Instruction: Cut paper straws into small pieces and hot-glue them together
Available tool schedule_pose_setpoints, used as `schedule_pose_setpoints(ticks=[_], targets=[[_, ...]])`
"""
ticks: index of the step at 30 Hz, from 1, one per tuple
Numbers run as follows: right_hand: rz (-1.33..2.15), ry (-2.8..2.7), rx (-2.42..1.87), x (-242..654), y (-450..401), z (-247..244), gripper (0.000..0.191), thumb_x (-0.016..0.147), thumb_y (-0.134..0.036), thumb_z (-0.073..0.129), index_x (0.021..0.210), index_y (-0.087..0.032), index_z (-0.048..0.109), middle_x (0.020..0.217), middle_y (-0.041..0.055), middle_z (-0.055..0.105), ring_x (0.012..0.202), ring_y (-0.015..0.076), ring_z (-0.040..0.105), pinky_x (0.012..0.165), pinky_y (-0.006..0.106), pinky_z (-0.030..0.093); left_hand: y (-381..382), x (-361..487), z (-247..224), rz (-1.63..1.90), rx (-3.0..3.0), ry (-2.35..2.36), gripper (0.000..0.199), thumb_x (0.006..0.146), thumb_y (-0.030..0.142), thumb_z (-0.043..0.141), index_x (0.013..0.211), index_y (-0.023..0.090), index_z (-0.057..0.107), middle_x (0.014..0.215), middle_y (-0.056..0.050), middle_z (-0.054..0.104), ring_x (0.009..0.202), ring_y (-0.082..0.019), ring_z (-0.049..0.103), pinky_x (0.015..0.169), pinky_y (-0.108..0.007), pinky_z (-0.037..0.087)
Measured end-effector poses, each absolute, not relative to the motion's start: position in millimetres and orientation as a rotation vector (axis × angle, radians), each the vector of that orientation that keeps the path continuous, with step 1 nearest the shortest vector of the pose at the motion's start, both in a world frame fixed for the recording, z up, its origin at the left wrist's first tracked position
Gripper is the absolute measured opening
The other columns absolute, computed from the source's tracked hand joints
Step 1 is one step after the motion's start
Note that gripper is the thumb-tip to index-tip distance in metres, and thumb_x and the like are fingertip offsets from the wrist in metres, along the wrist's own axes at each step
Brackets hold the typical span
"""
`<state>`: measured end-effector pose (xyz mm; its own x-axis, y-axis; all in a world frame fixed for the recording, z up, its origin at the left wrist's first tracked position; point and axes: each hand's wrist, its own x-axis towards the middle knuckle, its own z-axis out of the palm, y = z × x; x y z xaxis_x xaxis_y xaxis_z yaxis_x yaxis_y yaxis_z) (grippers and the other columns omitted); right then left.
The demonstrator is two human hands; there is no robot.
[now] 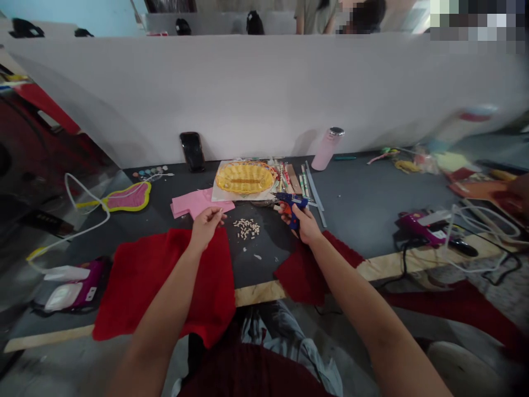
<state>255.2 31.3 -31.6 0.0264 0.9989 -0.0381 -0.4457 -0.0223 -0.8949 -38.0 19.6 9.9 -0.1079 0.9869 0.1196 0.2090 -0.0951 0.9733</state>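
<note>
My right hand (308,223) is wrapped around a blue glue gun (294,201), whose nozzle points left over the table. My left hand (208,225) is closed in a pinch above the red cloth (165,275); whatever is between the fingertips is too small to make out. Between my hands lies a loose pile of small pale pieces (247,228) on the dark tabletop. Just behind the left hand are pink sheets (196,203). A yellow woven basket (246,179) sits beyond, on a pale board. Under my right wrist lies a darker red cloth (303,273).
A phone (192,151) and a pink bottle (328,149) stand by the white partition (248,88). Glue sticks and strips lie right of the basket. Purple devices with cords (424,227) rest at both sides. A pink-and-yellow paddle (128,198) lies left. People are behind the partition.
</note>
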Motion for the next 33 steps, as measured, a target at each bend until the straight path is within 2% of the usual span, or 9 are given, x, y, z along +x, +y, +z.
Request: schedule_pose_setpoints(ticks=[4, 6, 11, 15, 21, 23, 28, 30, 33], targets=[[1.421, -0.805, -0.932, 255.8, 31.2, -30.9, 0.028, 0.076, -0.043, 0.065, 0.093, -0.021, 0.061, 0.092, 0.0053, 0.070, 0.083, 0.0188, 0.066, 0.069, 0.031, 0.057, 41.1, -72.0, 3.4, 1.016, 1.935, 1.901, 0.021, 0.079, 0.027, 0.053, 0.090, 0.019, 0.068, 0.094, -0.007, 0.068, 0.083, -0.021, 0.059, 0.081, -0.035, 0.042], [1.420, -0.804, -0.946, 255.7, 30.8, -30.4, 0.027, 0.076, -0.043, 0.064, 0.091, -0.020, 0.061, 0.090, 0.0049, 0.070, 0.081, 0.0183, 0.066, 0.069, 0.030, 0.057, 53.2, -84.1, -6.0, 0.863, 2.127, 2.009, 0.021, 0.079, 0.024, 0.052, 0.089, 0.021, 0.070, 0.094, -0.008, 0.069, 0.089, -0.023, 0.058, 0.090, -0.039, 0.036], [1.423, -0.794, -0.990, 253.9, 28.3, -24.8, 0.025, 0.075, -0.042, 0.065, 0.089, -0.021, 0.061, 0.087, 0.0042, 0.070, 0.076, 0.0169, 0.066, 0.064, 0.027, 0.055, 71.4, -87.7, -24.9, 0.790, 2.326, 1.984, 0.023, 0.078, 0.025, 0.051, 0.086, 0.022, 0.073, 0.085, -0.010, 0.068, 0.083, -0.026, 0.055, 0.083, -0.040, 0.036], [1.430, -0.761, -0.977, 253.2, 27.9, -22.7, 0.025, 0.075, -0.041, 0.067, 0.088, -0.021, 0.061, 0.085, 0.0038, 0.070, 0.074, 0.0163, 0.066, 0.061, 0.026, 0.054, 77.4, -81.0, -26.0, 0.799, 2.285, 1.944, 0.022, 0.076, 0.024, 0.052, 0.083, 0.022, 0.073, 0.083, -0.012, 0.067, 0.087, -0.029, 0.052, 0.083, -0.043, 0.035], [1.451, -0.753, -0.946, 254.3, 29.9, -25.1, 0.028, 0.073, -0.040, 0.069, 0.091, -0.020, 0.060, 0.085, 0.0045, 0.070, 0.072, 0.0162, 0.066, 0.060, 0.027, 0.053, 96.3, -65.7, -13.7, 0.849, 2.300, 1.961, 0.039, 0.078, 0.025, 0.051, 0.116, 0.021, 0.061, 0.113, -0.015, 0.058, 0.106, -0.031, 0.047, 0.093, -0.046, 0.030], [1.454, -0.748, -0.947, 254.3, 29.6, -23.4, 0.029, 0.073, -0.041, 0.069, 0.089, -0.019, 0.060, 0.084, 0.0045, 0.070, 0.070, 0.0155, 0.065, 0.059, 0.026, 0.052, 104.1, -54.0, -5.4, 0.824, 2.362, 2.005, 0.043, 0.079, 0.023, 0.051, 0.121, 0.023, 0.057, 0.118, -0.013, 0.054, 0.108, -0.031, 0.044, 0.093, -0.045, 0.031], [1.480, -0.764, -0.978, 255.2, 28.1, -17.4, 0.029, 0.074, -0.044, 0.067, 0.088, -0.019, 0.060, 0.080, 0.0043, 0.070, 0.062, 0.0134, 0.063, 0.053, 0.023, 0.048, 116.5, -25.4, 13.3, 0.607, 2.584, 2.004, 0.028, 0.081, 0.022, 0.052, 0.105, 0.023, 0.064, 0.124, -0.012, 0.048, 0.111, -0.033, 0.037, 0.088, -0.045, 0.031], [1.488, -0.760, -0.960, 256.3, 28.3, -17.1, 0.028, 0.074, -0.043, 0.066, 0.088, -0.019, 0.060, 0.080, 0.0045, 0.070, 0.063, 0.0136, 0.063, 0.053, 0.024, 0.048, 117.9, -20.4, 16.9, 0.526, 2.671, 1.938, 0.022, 0.084, 0.023, 0.047, 0.097, 0.023, 0.066, 0.120, -0.012, 0.051, 0.110, -0.032, 0.037, 0.088, -0.046, 0.030], [1.504, -0.760, -0.945, 258.8, 30.0, -20.2, 0.029, 0.074, -0.042, 0.067, 0.092, -0.020, 0.059, 0.080, 0.0044, 0.070, 0.061, 0.0134, 0.063, 0.054, 0.024, 0.048, 114.6, -20.9, 18.9, 0.480, 2.800, 1.841, 0.025, 0.088, 0.023, 0.041, 0.094, 0.023, 0.065, 0.109, -0.012, 0.057, 0.106, -0.030, 0.039, 0.087, -0.046, 0.027]])
